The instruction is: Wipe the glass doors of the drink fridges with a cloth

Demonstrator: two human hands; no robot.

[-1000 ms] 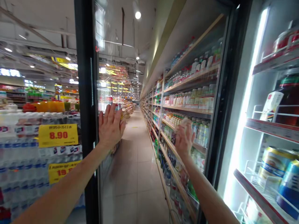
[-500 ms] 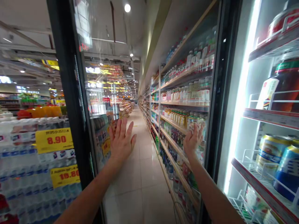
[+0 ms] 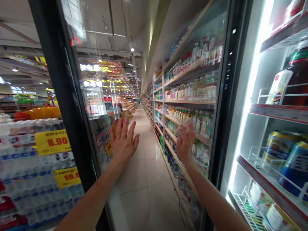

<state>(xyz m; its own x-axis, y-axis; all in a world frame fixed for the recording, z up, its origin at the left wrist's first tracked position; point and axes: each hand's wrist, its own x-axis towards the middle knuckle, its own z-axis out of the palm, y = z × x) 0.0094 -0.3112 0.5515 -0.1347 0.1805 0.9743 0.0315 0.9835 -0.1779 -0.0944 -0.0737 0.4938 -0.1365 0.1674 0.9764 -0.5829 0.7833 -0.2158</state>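
Observation:
Before me is a glass door with a black frame; the store aisle shows through or is mirrored in its pane. My left hand is held up flat against the glass, or very close to it, fingers spread and nothing in it. To its right, my right hand presses a crumpled pale cloth toward the pane. Motion blurs the cloth, so whether it is fabric or paper stays unclear. Both forearms reach in from the bottom edge.
On the right, a lit cooler holds wire-fronted shelves with dark bottles and a blue can. To the left stand stacked packs of bottled water under a yellow price sign. Beyond the door frame, a pale tiled floor shows.
My right hand has moved left across the glass with the cloth, closer to my left hand. The left hand stays nearly in place; the view has shifted slightly.

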